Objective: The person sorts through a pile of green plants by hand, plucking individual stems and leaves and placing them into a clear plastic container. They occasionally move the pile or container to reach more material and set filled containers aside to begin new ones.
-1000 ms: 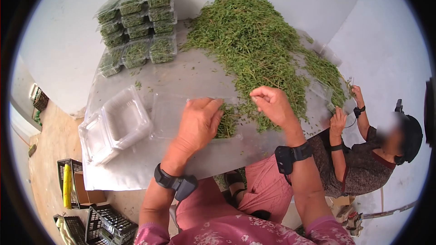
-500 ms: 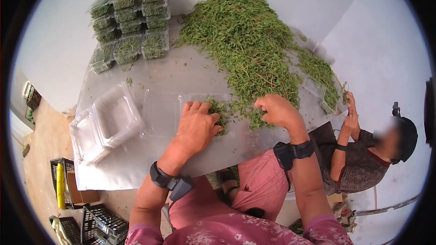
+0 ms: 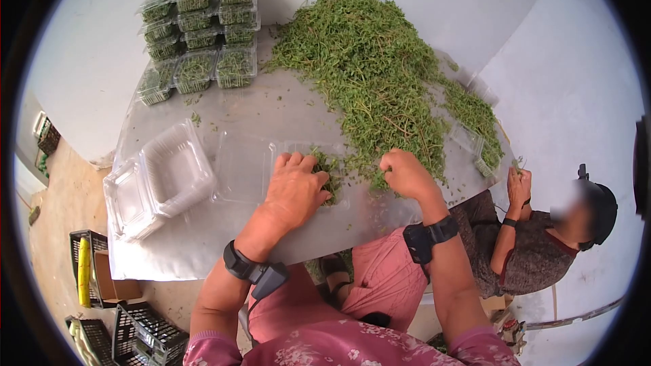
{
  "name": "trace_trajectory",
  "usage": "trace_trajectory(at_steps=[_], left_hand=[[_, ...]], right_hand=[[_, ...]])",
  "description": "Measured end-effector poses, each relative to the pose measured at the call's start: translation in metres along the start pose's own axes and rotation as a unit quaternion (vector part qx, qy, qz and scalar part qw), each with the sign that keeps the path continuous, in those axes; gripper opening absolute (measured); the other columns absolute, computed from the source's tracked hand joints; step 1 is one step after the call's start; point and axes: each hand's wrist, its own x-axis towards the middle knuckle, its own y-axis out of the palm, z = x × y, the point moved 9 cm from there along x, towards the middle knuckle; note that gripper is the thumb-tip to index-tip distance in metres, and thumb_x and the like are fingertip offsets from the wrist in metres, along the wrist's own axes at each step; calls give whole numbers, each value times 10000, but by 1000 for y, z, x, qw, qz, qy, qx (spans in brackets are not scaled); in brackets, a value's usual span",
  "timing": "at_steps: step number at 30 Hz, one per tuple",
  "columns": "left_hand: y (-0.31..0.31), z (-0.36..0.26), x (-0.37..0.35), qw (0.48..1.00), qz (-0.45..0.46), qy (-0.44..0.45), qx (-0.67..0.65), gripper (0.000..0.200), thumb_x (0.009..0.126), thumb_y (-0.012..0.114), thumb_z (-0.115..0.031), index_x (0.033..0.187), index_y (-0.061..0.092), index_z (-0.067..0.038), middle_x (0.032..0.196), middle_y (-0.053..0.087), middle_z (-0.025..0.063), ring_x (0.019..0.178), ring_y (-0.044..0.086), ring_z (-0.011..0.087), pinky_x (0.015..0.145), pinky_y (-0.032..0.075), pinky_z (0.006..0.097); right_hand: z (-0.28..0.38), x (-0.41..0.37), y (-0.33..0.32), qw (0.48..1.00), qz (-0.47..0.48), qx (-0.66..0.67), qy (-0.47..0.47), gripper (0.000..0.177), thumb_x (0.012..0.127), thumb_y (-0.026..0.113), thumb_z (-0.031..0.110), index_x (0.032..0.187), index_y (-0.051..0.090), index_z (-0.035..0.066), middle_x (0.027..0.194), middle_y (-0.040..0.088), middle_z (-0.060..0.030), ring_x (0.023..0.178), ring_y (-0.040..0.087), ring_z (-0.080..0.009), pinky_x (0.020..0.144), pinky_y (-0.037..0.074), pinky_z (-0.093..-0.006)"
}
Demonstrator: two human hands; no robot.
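My left hand (image 3: 293, 190) rests over an open clear plastic clamshell box (image 3: 245, 169), its fingers bent around leafy green sprigs (image 3: 329, 175) in the right half. Part of that half and the fingertips' undersides are hidden. At the near edge of a big heap of leafy greens (image 3: 380, 74), my right hand (image 3: 410, 176) is closed with thumb and fingers pinched together. A few sprigs show at its fingertips.
Empty nested clamshell boxes (image 3: 173, 169) lie open at left. Filled closed boxes (image 3: 196, 34) stand stacked at the back left. A co-worker (image 3: 536, 244) sits at right, hands raised beside a part-filled box (image 3: 485, 152). Black crates (image 3: 146, 335) stand on the floor.
My right hand has shifted slightly and turned at the heap's edge, its fingers more curled. The left hand keeps its place. The co-worker's hands have come lower and closer together.
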Motion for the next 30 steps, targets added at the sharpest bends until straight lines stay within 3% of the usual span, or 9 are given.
trace_trajectory(at_steps=[2,5,8,14,17,21,23,26,30], left_hand=[[1,-1,0,1000,2,2,7,293,780,740,-296,1016,732,-123,1160,611,113,1105,520,279,1027,338,405],[1,-1,-1,1000,6,-1,14,281,789,734,-290,1014,730,-123,1160,612,108,1108,520,272,1026,336,404],[1,-1,0,1000,15,-6,19,268,799,727,-284,1014,730,-125,1159,611,103,1114,521,265,1025,334,402],[-3,0,-1,1000,-2,0,-3,286,818,711,-251,1060,704,-97,1169,605,123,1098,535,286,1028,334,417],[-13,1,-1,997,-69,0,-30,263,822,697,-163,1067,682,-66,1162,598,151,1056,552,313,1018,346,435],[-43,4,-4,977,-211,-5,-40,219,804,668,-55,1021,662,-30,1141,598,173,1029,564,332,959,394,437],[-52,10,-6,965,-256,-17,-50,191,791,648,-35,981,652,-23,1135,606,169,1013,568,326,919,415,435],[-58,10,-6,959,-270,-17,-87,214,799,662,-12,1013,653,-10,1103,629,146,997,591,339,892,449,397],[-40,-15,0,975,-181,73,-110,209,823,681,-86,1021,665,-22,1098,648,139,968,608,324,898,453,397]], right_hand=[[-3,0,-20,996,-44,72,24,131,756,620,-30,879,597,8,783,618,-108,704,644,-224,616,488,-363],[-18,-1,-41,971,-115,199,69,100,810,612,7,908,608,-11,750,657,-120,591,639,-213,575,501,-326],[-19,4,-51,952,-99,274,98,92,843,635,38,911,604,-17,768,656,-74,595,626,-116,548,486,-279],[34,9,-46,884,-22,457,89,120,878,633,82,964,610,3,856,700,-77,581,618,-75,516,475,-194],[63,12,-36,869,1,488,83,156,881,641,98,988,604,-10,852,698,-84,583,620,-82,513,475,-196],[81,16,-4,884,39,460,75,199,888,650,100,1035,608,-27,826,669,-52,616,630,-92,540,473,-212],[79,18,1,904,11,423,65,204,893,639,88,1053,609,-36,824,661,-47,622,623,-91,551,472,-220],[62,19,-5,912,-46,402,61,198,898,630,74,1056,617,-44,831,660,-50,621,606,-89,562,474,-230],[19,13,-28,907,-108,397,95,166,898,632,72,1018,635,-43,836,664,-50,607,585,-84,563,472,-235]])
